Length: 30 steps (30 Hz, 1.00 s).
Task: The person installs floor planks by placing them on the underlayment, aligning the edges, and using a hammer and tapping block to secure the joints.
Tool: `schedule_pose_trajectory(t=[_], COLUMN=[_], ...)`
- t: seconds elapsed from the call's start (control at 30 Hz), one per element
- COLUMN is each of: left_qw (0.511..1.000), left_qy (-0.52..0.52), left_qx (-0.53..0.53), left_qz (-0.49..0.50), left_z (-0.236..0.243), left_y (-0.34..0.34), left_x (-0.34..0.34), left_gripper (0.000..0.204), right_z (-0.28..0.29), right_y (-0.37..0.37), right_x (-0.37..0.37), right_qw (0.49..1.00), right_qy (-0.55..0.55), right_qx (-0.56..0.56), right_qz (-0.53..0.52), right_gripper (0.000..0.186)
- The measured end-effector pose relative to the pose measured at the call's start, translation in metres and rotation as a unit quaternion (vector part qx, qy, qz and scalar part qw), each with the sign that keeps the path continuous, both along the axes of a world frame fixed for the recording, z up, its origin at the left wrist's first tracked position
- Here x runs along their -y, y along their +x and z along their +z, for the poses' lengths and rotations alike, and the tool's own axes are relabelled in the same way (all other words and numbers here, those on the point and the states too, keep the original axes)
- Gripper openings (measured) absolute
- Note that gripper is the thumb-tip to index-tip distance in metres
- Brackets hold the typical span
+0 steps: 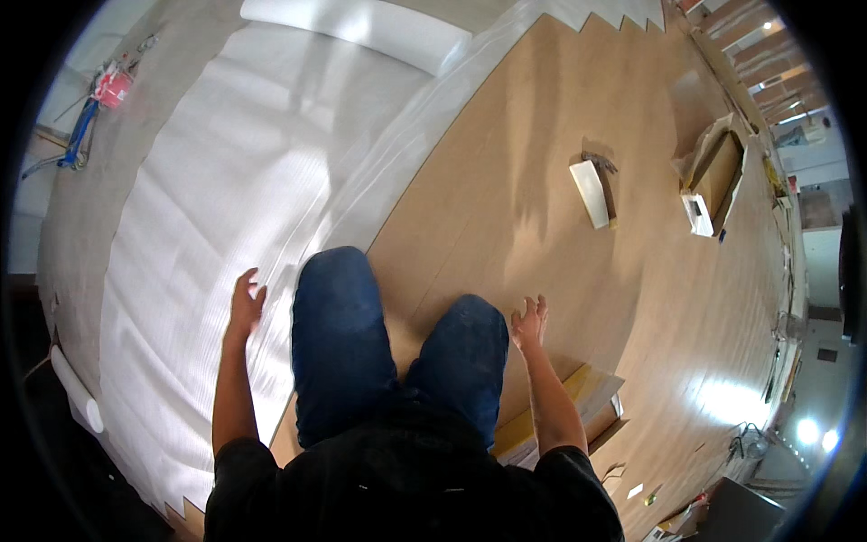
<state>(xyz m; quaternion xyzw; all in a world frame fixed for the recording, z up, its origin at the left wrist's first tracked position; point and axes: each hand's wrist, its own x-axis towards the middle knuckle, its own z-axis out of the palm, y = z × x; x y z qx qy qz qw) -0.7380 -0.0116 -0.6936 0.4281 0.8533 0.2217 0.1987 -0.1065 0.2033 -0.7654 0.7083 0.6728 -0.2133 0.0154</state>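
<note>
My left hand hovers over the white ribbed underlay sheet, its fingers apart and nothing in them. To the right of my knees, my right hand is raised above the wood plank floor, also empty with spread fingers. I kneel where the planks meet the underlay. Ahead and to the right, a hammer lies on the planks, partly covered by a long white block beside it. Neither hand touches these things.
A thick white underlay roll lies at the far end. An open cardboard box rests at the right. Another carton sits beside my right forearm. Blue-handled tool and red object lie far left. The planks' far edge is stepped.
</note>
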Motion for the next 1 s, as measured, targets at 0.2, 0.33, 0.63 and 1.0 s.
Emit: schedule_pose_trajectory(t=[0.2,0.33,0.63,1.0], left_qw=[0.997,0.983,0.998,0.992], left_qy=[-0.013,0.079,-0.050,-0.040], left_qx=[0.029,-0.073,0.025,-0.109], left_qz=[-0.072,-0.147,0.031,-0.046], left_z=[-0.034,-0.101,-0.105,-0.123], left_y=[0.031,0.016,0.089,0.053], left_x=[-0.203,-0.419,-0.814,-0.986], left_gripper=[0.063,0.075,0.116,0.074], right_z=[0.000,-0.024,-0.116,-0.126], right_y=[-0.057,-0.119,-0.177,-0.181], right_x=[-0.165,-0.330,-0.573,-0.583], right_qw=[0.997,0.993,0.984,0.986], right_qy=[0.047,0.083,0.107,0.077], right_qx=[-0.045,-0.042,0.119,0.132], right_qz=[0.049,0.072,-0.073,-0.068], right_gripper=[0.050,0.052,0.074,0.081])
